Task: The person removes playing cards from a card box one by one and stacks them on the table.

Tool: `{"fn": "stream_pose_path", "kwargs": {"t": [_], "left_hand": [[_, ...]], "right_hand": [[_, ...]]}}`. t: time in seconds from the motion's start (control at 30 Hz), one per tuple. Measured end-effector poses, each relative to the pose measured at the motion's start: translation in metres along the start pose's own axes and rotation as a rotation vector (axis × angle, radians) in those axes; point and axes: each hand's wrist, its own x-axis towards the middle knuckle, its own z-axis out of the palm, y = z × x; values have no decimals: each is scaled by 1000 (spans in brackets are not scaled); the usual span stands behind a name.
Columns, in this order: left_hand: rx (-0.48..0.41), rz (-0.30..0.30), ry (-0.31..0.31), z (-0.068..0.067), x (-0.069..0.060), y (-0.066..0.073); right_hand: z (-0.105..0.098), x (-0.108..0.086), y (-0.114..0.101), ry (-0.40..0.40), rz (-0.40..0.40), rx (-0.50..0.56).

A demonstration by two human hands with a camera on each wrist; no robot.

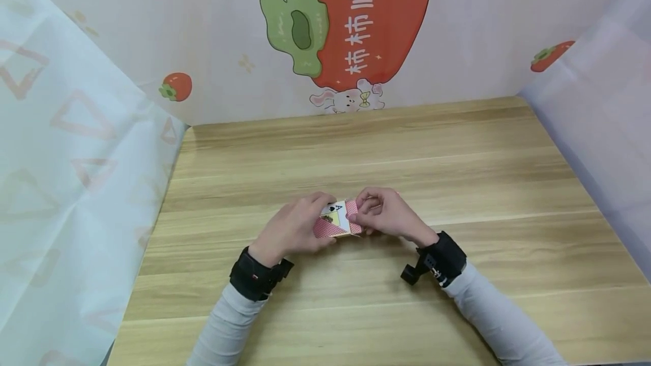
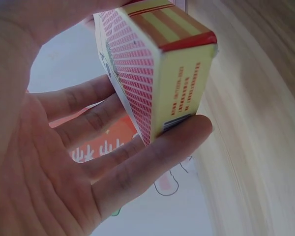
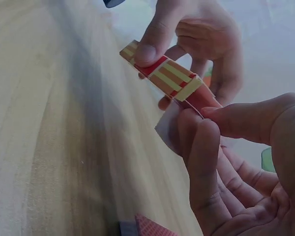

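Far left of the frame: pale sheet (image 1: 66, 185) with faint triangle prints. Upper left, back wall has a small red fruit print (image 1: 178, 86). Left sleeve (image 1: 221, 326) rises from the bottom edge, black strap (image 1: 249, 275) at the wrist. Left hand (image 1: 297, 225), just left of centre, grips one end of the card box (image 1: 333, 222); right wrist view shows its thumb pressed on the striped narrow side. Box is at frame centre, just below the middle, red pattern plus an ace-of-spades panel facing up; can't tell if it touches the wooden table (image 1: 229, 168). Large red fruit print (image 1: 391, 21) with white characters, upper centre. Right hand (image 1: 389, 213), right of the box, pinches its other end, thumb against fingers, pale flap (image 3: 168, 128) sticking out beside them. Right wrist view, bottom edge: red-patterned piece (image 3: 152, 227), mostly cut off. Then black band (image 1: 447, 261), right sleeve (image 1: 508, 315) toward lower right, pale side sheet (image 1: 610, 129) far right.
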Motion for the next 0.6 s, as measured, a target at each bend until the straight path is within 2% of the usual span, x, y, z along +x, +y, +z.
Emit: {"fn": "stream_pose_path", "kwargs": {"t": [0.4, 0.6], "left_hand": [[-41, -82, 6, -4, -3, -12], [-55, -94, 19, -8, -3, -14]], "right_hand": [[-25, -1, -4, 19, 103, 21], [-49, -4, -5, 45, 40, -30]]}}
